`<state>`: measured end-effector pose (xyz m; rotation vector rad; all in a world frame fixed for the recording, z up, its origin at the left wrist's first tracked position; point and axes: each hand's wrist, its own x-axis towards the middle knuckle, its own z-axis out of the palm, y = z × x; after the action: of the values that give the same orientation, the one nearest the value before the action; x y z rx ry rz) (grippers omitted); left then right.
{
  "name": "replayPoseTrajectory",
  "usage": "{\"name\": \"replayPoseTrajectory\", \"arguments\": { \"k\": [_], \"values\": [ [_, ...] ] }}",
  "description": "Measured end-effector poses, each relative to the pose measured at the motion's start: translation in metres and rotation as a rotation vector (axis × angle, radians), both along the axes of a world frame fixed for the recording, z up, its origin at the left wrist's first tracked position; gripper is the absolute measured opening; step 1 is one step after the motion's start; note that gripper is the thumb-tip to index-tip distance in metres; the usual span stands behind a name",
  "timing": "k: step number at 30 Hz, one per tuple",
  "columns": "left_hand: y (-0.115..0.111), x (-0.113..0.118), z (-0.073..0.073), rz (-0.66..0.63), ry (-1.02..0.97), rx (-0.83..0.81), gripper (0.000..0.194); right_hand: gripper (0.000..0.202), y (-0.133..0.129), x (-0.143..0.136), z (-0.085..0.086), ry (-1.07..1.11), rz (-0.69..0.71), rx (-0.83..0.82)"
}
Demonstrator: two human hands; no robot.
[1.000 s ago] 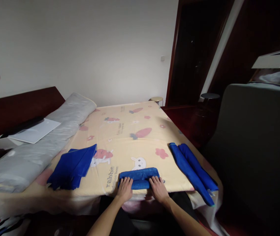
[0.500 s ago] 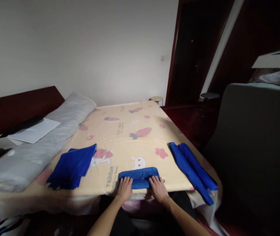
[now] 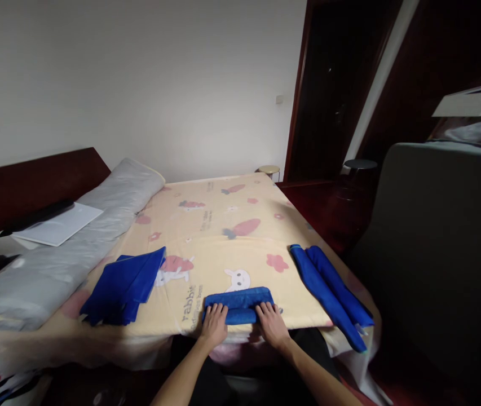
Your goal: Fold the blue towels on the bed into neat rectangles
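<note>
A blue towel (image 3: 241,317), partly rolled up, lies across the front edge of the bed. My left hand (image 3: 215,326) grips the roll near its left end, fingers curled over the top. At the right end my right hand (image 3: 273,325) holds it the same way; both thumbs are mostly hidden. A flat strip of the towel extends beyond the roll, away from me. To the left is a loose pile of blue cloths (image 3: 126,286). Two rolled blue towels (image 3: 329,299) lie side by side on the right, their near ends at the bed's edge.
The bed (image 3: 206,248) has a cream sheet with rabbits and carrots. A grey pillow (image 3: 109,208) runs along the headboard, bearing a white flat object (image 3: 62,223). A dark grey panel (image 3: 438,254) stands right of the bed. Two stools are farther back.
</note>
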<state>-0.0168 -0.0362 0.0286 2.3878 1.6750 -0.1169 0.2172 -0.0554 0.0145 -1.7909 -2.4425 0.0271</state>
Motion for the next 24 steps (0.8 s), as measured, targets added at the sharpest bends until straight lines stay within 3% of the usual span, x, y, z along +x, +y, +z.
{"name": "replayPoseTrajectory", "arguments": {
  "k": [13, 20, 24],
  "values": [
    [-0.002, 0.002, -0.005, 0.015, 0.014, 0.025, 0.060, 0.041, -0.001, 0.000, 0.000, 0.003, -0.008, 0.009],
    [-0.026, 0.002, -0.011, 0.190, -0.066, 0.094, 0.051, 0.035, -0.004, 0.000, -0.004, -0.005, -0.005, 0.026],
    [-0.028, 0.000, -0.001, 0.144, -0.125, 0.090, 0.052, 0.030, 0.000, 0.006, 0.001, 0.039, 0.033, -0.002]
  ]
}}
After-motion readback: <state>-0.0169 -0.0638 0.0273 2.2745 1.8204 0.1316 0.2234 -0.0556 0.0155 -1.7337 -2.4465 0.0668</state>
